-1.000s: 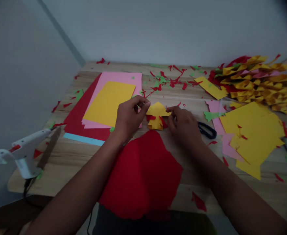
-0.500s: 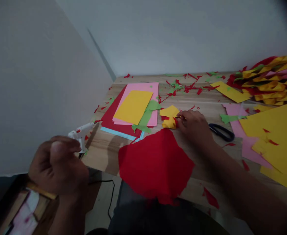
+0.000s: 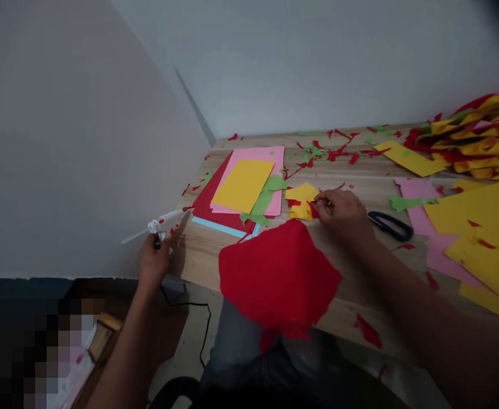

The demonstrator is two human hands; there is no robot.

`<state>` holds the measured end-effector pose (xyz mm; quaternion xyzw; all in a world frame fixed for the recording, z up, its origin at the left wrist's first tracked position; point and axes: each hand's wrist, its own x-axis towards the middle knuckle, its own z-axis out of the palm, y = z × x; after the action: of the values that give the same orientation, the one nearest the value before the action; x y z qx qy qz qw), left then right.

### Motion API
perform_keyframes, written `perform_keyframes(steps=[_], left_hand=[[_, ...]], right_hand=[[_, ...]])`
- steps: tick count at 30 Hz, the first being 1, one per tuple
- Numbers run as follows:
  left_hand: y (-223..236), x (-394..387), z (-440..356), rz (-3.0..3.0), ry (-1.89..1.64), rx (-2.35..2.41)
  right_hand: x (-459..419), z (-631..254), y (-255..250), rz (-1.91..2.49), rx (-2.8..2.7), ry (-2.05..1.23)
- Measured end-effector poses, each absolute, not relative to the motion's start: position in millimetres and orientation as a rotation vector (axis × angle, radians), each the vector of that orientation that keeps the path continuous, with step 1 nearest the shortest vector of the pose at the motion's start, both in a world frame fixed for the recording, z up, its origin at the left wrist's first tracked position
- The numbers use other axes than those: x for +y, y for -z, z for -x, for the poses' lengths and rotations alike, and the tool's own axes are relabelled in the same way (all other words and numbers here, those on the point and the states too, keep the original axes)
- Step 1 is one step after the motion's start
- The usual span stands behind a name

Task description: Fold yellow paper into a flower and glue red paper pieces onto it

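My left hand (image 3: 153, 262) is out at the table's left corner, wrapped around the grip of a white glue gun (image 3: 159, 223) whose nozzle points toward the papers. My right hand (image 3: 344, 214) rests on the wooden table (image 3: 198, 255), pinching a small folded yellow and red paper piece (image 3: 301, 201). A large red paper sheet (image 3: 277, 276) lies in front of me, hanging over the table's near edge.
A stack of red, pink, yellow and blue sheets (image 3: 243, 187) with a green scrap lies behind the glue gun. Black scissors (image 3: 389, 224) sit right of my right hand. Yellow and pink sheets (image 3: 479, 233) and a pile of folded pieces (image 3: 475, 139) fill the right. Red and green scraps litter the back.
My left hand left the yellow paper piece, swung out to the left and closed on the glue gun. My right hand stayed on the paper piece. The view turned left.
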<state>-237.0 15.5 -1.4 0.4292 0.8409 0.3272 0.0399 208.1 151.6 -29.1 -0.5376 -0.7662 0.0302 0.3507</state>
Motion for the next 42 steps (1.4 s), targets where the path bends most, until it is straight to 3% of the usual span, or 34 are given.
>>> perform_keyframes(steps=[6, 14, 17, 20, 23, 26, 35, 42], left_hand=[[-11.2, 3.0, 217.2, -1.513, -0.958, 2.661], [-47.4, -11.3, 142.0, -1.786, -1.336, 2.498], [-59.8, -1.2, 110.2, -1.811, -1.436, 2.321], [-66.8, 13.2, 78.8, -1.769, -1.527, 2.145], [-68.3, 29.4, 50.1, -1.755, -1.567, 1.968], [-66.3, 43.6, 25.6, -1.819, -1.516, 1.877], [-61.7, 57.4, -25.7, -1.944, -1.366, 1.62], [-69.1, 87.7, 3.6, -1.877, -1.442, 1.413]], right_hand=[[153.6, -207.5, 31.7, 1.336, -1.982, -0.132], [142.3, -202.1, 11.9, 1.114, -2.125, -0.011], [123.9, -186.9, -3.5, 0.962, -2.246, -0.294], [96.5, -160.8, -18.9, 0.781, -2.226, -0.851], [71.0, -128.6, -31.4, 0.676, -1.737, -1.422], [61.0, -103.9, -37.3, 0.499, -1.345, -1.641], [82.6, -118.4, -38.2, 0.78, -1.118, -1.441], [104.1, -152.6, -45.3, 0.913, -1.115, -1.183]])
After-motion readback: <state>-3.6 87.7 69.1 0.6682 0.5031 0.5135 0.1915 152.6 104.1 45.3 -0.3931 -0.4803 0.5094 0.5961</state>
